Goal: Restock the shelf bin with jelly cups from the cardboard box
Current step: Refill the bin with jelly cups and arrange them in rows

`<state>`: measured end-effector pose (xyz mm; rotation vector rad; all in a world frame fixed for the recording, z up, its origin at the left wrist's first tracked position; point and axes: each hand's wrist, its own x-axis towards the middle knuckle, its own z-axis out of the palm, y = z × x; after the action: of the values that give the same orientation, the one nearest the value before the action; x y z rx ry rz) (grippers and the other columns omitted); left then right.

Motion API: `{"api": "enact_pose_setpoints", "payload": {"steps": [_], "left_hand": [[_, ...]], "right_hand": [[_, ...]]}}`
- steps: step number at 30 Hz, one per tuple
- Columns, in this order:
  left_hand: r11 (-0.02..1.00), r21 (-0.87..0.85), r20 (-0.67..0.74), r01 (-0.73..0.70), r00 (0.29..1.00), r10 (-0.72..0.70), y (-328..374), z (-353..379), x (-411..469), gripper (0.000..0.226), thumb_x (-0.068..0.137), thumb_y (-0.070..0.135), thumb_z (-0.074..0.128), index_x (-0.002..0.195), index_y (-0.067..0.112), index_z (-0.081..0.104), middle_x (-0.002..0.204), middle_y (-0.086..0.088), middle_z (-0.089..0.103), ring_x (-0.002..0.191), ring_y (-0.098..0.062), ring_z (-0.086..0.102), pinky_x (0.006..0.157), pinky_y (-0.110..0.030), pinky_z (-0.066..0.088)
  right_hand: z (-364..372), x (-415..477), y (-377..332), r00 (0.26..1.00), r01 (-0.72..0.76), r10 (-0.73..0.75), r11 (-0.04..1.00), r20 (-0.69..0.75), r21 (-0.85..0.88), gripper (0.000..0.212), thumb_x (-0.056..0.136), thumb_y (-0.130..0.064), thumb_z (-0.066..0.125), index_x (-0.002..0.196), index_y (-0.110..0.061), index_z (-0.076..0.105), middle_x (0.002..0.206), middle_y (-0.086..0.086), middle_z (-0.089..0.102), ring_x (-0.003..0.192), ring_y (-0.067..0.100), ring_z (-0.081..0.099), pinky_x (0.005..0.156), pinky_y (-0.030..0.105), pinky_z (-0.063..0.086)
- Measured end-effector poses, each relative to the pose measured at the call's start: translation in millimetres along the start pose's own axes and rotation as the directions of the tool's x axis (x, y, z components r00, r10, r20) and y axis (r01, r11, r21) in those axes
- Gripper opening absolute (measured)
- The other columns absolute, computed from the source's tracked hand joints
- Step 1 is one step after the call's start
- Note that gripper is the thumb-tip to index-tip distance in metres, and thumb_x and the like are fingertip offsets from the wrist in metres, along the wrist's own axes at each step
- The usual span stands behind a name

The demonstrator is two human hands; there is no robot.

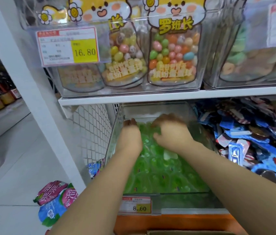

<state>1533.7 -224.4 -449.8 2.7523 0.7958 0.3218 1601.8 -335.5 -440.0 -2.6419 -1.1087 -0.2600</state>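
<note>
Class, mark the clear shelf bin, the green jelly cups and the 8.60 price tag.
clear shelf bin [157, 110]: head view, back wall.
green jelly cups [159, 175]: head view, middle of the heap.
8.60 price tag [136, 205]: head view, centre.

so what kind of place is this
Likely a shop's sweets aisle: a yellow price tag, bags of coloured candy on the upper shelf, and a bin of green jelly cups.

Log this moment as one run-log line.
phase: restocking | left hand: in shelf bin, on jelly cups | right hand: likewise | grips: unclear
</note>
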Motion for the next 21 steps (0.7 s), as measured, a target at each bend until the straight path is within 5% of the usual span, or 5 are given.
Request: {"api": "enact_pose_setpoints", "payload": {"steps": [5, 12, 17, 21], "left_hand": [[0.982, -0.019, -0.246, -0.187, 0.953, 0.177, -19, -42, -43, 0.039, 0.091, 0.008, 0.047, 0.121, 0.029, 0.06, 0.114, 0.0, 0.062, 0.1, -0.027, 0.06, 0.077, -0.04, 0.051], [0.918, -0.383, -0.343, -0.102, 0.938, -0.039, -54, -40, -20, 0.03, 0.089, 0.01, 0.052, 0.111, 0.022, 0.068, 0.103, -0.006, 0.069, 0.089, -0.024, 0.063, 0.077, -0.031, 0.05], [0.847, -0.523, -0.336, -0.095, 0.936, -0.103, -58, -31, -2, 0.03, 0.089, 0.003, 0.053, 0.109, 0.017, 0.069, 0.106, -0.004, 0.07, 0.092, -0.022, 0.063, 0.072, -0.018, 0.041], [0.852, -0.499, -0.412, -0.16, 0.908, -0.071, -62, -23, 8, 0.027, 0.086, 0.0, 0.054, 0.103, 0.013, 0.071, 0.101, -0.007, 0.071, 0.091, -0.023, 0.065, 0.071, -0.013, 0.037]], "right_hand": [[12, 28, -28, 0.998, -0.048, 0.044, 0.995, 0.047, 0.084, 0.035, 0.088, -0.043, 0.055, 0.119, -0.028, 0.057, 0.121, -0.002, 0.062, 0.117, 0.022, 0.051, 0.1, 0.033, 0.035], [39, 58, -54, 0.963, -0.223, 0.171, 0.939, 0.206, 0.261, 0.058, 0.087, -0.044, 0.059, 0.132, -0.014, 0.039, 0.131, 0.012, 0.047, 0.12, 0.029, 0.048, 0.095, 0.035, 0.042], [46, 72, -51, 0.942, -0.329, 0.283, 0.878, 0.178, 0.348, 0.04, 0.086, -0.036, 0.06, 0.115, -0.01, 0.053, 0.122, 0.013, 0.057, 0.111, 0.028, 0.055, 0.088, 0.03, 0.044], [55, 89, -54, 0.937, -0.348, 0.287, 0.803, 0.198, 0.484, 0.031, 0.094, -0.03, 0.047, 0.079, -0.008, 0.063, 0.107, 0.021, 0.065, 0.103, 0.031, 0.062, 0.092, 0.038, 0.047]]}}
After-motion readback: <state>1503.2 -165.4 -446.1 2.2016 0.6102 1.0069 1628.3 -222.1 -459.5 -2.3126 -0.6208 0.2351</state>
